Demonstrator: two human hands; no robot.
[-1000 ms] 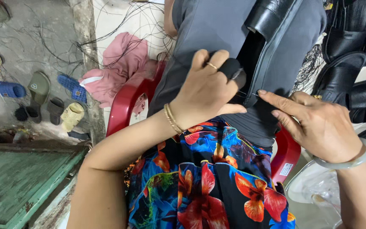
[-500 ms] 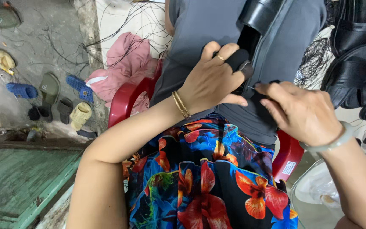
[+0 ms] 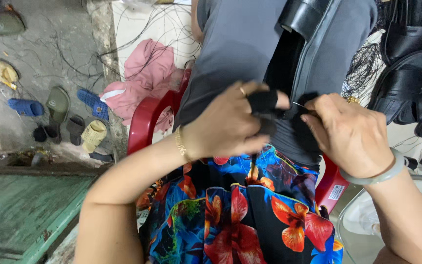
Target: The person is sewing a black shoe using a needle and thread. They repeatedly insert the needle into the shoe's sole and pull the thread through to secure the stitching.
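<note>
Black strap piece (image 3: 289, 122) lies on the lap, pinched by left hand (image 3: 225, 124) fingers; right hand (image 3: 350, 132) fingers clamp what appears a needle (image 3: 299, 104). A slipping grip risks pricking the fingertips.

Fingertips of both hands (image 3: 289, 122) are hidden in the black strap (image 3: 269, 105); the needle (image 3: 299, 104) is barely visible.
</note>
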